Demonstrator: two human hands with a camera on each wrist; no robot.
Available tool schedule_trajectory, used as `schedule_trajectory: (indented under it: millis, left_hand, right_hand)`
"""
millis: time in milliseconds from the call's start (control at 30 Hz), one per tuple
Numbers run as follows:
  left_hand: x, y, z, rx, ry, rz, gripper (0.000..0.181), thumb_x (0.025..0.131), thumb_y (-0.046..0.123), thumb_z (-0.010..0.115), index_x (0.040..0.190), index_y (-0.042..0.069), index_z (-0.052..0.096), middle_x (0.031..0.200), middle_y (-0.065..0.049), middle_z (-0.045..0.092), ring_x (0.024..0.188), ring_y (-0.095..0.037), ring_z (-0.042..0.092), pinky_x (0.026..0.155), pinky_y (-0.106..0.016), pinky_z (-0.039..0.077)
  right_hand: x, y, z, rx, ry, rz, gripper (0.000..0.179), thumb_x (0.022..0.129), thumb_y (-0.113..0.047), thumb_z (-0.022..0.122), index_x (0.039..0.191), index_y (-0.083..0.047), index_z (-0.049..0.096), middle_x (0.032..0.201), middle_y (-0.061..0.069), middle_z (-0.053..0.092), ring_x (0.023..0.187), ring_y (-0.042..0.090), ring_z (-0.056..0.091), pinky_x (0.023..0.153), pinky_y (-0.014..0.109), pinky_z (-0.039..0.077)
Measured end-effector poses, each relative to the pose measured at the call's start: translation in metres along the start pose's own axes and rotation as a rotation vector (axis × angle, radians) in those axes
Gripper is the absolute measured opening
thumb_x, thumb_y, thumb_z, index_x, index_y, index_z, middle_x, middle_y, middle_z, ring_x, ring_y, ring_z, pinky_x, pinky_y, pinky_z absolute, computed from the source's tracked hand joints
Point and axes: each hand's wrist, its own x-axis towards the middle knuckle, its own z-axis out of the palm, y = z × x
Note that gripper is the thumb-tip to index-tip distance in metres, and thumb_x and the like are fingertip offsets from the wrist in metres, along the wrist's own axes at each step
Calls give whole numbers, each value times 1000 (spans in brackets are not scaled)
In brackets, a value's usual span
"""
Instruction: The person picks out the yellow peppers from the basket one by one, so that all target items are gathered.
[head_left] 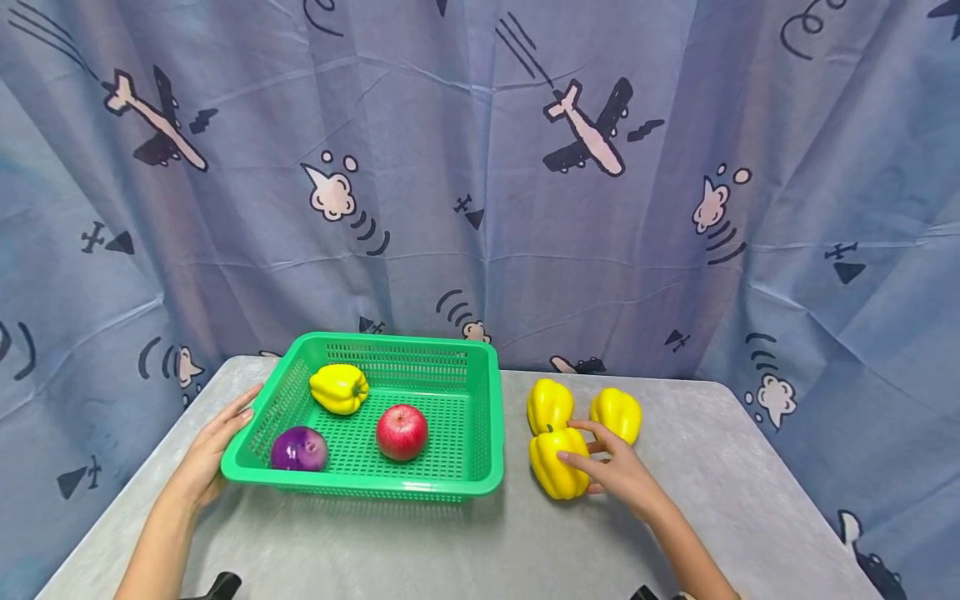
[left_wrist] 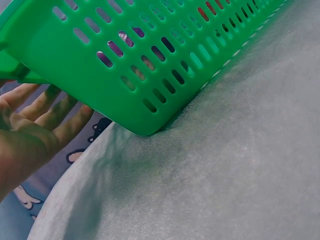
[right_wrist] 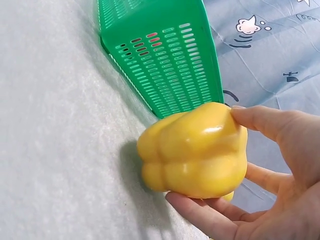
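My left hand (head_left: 208,454) touches the left side of a green plastic basket (head_left: 491,433), its fingers stretched along the rim. In the left wrist view those fingers (left_wrist: 47,107) extend beside the basket's outer wall. The basket holds a yellow bell pepper (head_left: 339,389), a red apple (head_left: 402,432) and a round, glossy purple vegetable (head_left: 299,449). To the right of the basket, my right hand (head_left: 618,475) grips the nearest yellow bell pepper (right_wrist: 195,152) between thumb and fingers. In the right wrist view, the pepper's lobed bottom faces the camera, close over the table.
Two more yellow bell peppers stand just behind the gripped one, one at the left (head_left: 550,404) and one at the right (head_left: 617,415). A grey cloth-like surface covers the table (head_left: 390,550). A blue curtain (head_left: 420,167) with airplane prints hangs along the table's back and sides.
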Motion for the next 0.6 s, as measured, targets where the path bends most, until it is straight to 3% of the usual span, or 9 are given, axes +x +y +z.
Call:
schedule_trajectory:
  millis: [300, 533, 600]
  left_hand:
    - [0, 1, 1, 20, 26, -11, 52, 116, 9, 31, 142, 37, 66, 122, 5, 75, 96, -14, 77, 77, -31, 66]
    - [0, 1, 1, 23, 17, -11, 52, 116, 9, 30, 142, 37, 65, 122, 5, 75, 95, -14, 77, 77, -31, 66]
    - [0, 1, 1, 27, 20, -10, 52, 116, 9, 30, 142, 37, 65, 122, 6, 75, 94, -14, 77, 77, -31, 66]
  right_hand:
    - [2, 2, 0, 7, -14, 42, 67, 99, -30, 77, 154, -5, 48, 138, 30, 49, 121, 39, 55, 77, 47, 67]
    - [3, 4, -5, 74, -82, 43, 61, 104, -19, 70, 155, 1, 43, 130, 30, 49, 95, 28, 68, 81, 49, 67]
    - [2, 3, -7, 88, -95, 45, 59, 104, -15, 70, 154, 2, 43, 129, 29, 49, 95, 27, 68, 81, 49, 67]
